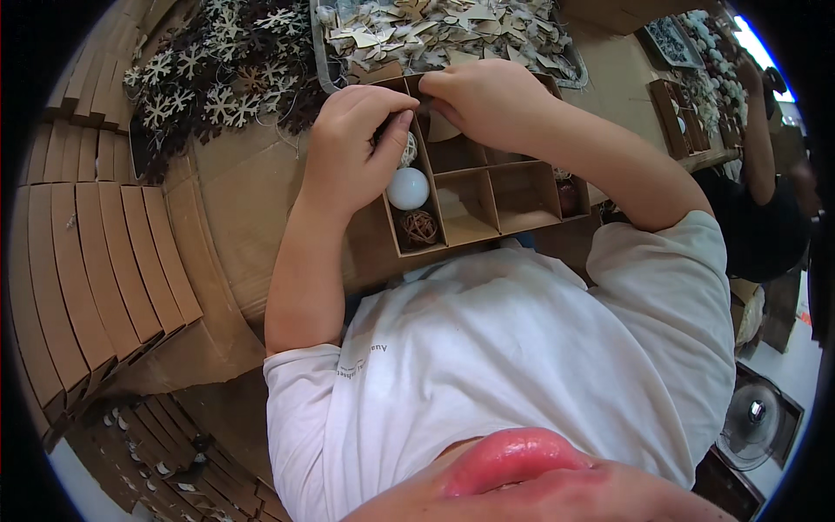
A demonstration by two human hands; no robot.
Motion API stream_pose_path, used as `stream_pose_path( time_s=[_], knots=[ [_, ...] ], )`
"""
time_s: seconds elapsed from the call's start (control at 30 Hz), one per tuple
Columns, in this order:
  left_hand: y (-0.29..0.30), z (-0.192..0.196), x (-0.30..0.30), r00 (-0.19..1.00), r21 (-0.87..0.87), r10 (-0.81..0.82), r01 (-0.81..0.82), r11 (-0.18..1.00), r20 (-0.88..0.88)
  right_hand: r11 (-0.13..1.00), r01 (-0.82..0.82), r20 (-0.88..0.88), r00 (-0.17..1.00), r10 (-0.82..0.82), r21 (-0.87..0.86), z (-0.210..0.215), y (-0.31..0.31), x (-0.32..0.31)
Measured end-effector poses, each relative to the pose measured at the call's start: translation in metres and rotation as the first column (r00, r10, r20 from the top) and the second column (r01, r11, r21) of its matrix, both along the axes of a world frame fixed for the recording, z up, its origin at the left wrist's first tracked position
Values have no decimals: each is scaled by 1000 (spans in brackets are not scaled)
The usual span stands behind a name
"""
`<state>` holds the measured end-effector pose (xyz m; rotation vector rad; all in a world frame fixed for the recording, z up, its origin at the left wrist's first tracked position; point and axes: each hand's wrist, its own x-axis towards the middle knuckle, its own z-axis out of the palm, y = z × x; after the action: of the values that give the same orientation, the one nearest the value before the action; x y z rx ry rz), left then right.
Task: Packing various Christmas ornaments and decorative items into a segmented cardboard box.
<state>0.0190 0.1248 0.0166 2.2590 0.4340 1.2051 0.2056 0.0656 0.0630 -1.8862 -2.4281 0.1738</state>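
A divided cardboard box (pixel 472 237) lies before me, with both my hands over its far part. Along its left column sit a white ball (pixel 407 189), a brown wicker ball (pixel 419 228) and a pale woven ball (pixel 409 150), partly covered by my left hand (pixel 352 143). That hand's thumb and fingers curl together at the column's far end. My right hand (pixel 491 103) pinches at the divider beside it; what either hand's fingertips hold is too small to make out. Just below the right fingertips shows a flat wooden cutout (pixel 442 129). A dark red ball (pixel 568 197) rests in the right column.
Behind the box stands a tray (pixel 323 52) heaped with wooden cutouts. Wooden snowflakes (pixel 222 104) pile up at the far left. Flat cardboard boxes (pixel 104 261) are stacked along the left. Another person's arm (pixel 758 139) is at the far right, near a second divided box (pixel 674 117).
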Motion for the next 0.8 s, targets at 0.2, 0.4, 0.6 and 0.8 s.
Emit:
stream_pose_path(
  time_s=[0.2, 0.4, 0.6, 0.8],
  knots=[
    [0, 2, 0, 1000, 1, -5, 5, 1000, -8, 1000, 1, -48, 999, 0, 26, 8, 1, 7],
    [0, 2, 0, 1000, 16, -8, 8, 1000, -8, 976, 34, -164, 987, 2, 215, 15, 1, 17],
    [0, 0, -1, 1000, 19, 4, -3, 1000, -21, 980, 148, 19, 989, -147, -135, 21, 0, 8],
    [-1, 1, 0, 1000, 4, 1, -1, 1000, -25, 975, 144, 7, 989, -145, -171, 17, 5, 6]
  ],
)
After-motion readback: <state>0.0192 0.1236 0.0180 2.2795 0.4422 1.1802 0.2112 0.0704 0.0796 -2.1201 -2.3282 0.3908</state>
